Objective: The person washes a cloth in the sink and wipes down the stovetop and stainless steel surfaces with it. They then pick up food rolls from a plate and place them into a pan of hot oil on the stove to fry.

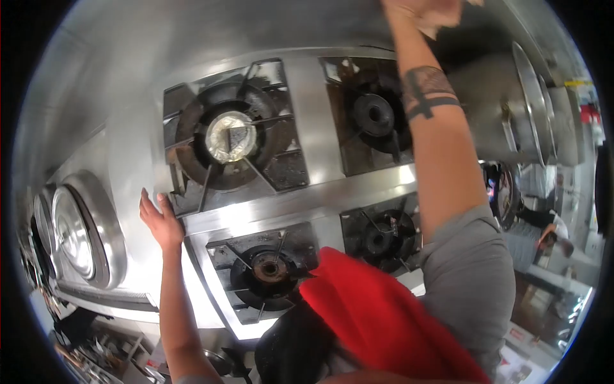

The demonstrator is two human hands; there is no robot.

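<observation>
My left hand (161, 221) rests at the left edge of the steel stove (236, 216), fingers spread and nothing in them. Beside it is the back-left burner (231, 137), with a black cast grate and a foil-like silvery centre. My right arm stretches over the right-hand burners to the back. At the top edge of the view my right hand (432, 14) is near the steel back wall (256, 25); its fingers are partly cut off and blurred, so whatever it touches is hidden. The back-right burner (373, 115) lies just left of that forearm.
Two front burners, left (270, 267) and right (382, 238), sit closer to me. A large steel pot (492, 102) stands at right. Round steel lids or pans (73, 230) are at left. A red cloth (377, 301) hangs by my chest. Another person (534, 237) is at far right.
</observation>
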